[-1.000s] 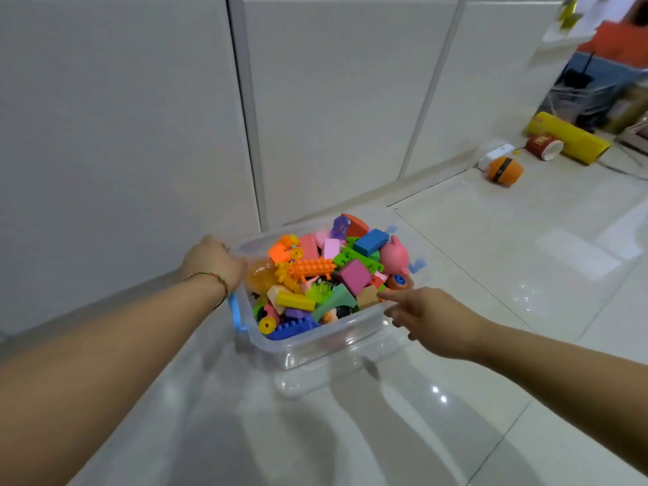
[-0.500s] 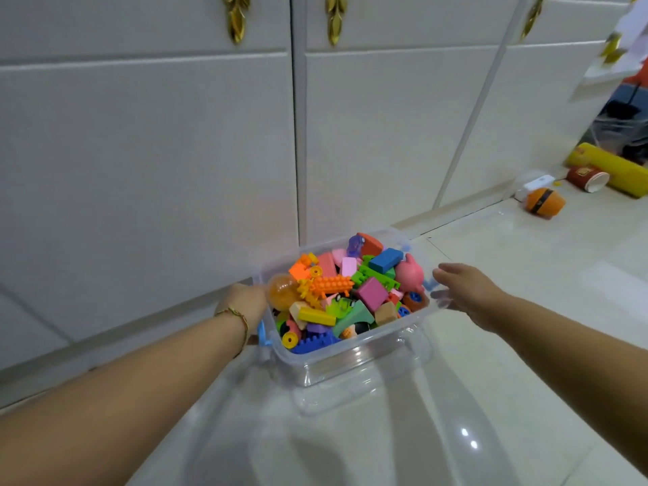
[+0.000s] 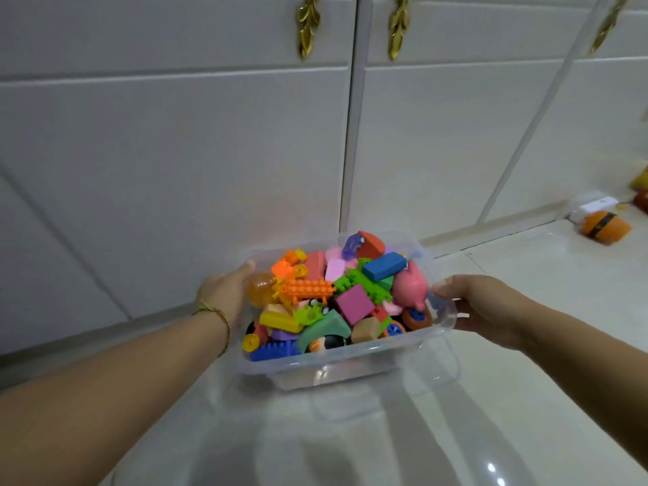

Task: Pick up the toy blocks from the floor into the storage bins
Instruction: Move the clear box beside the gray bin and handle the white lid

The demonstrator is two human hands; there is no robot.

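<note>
Now the left hand [image 3: 224, 296] and right hand [image 3: 482, 306] grip the clear plastic bin [image 3: 350, 363] of bright toy blocks [image 3: 354, 303].

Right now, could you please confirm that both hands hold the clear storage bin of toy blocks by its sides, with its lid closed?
Not quite: the clear storage bin has no lid on. It is open, with the toy blocks heaped in plain sight, as the head view shows. The rest stands: the left hand and the right hand hold it by its sides.
</note>
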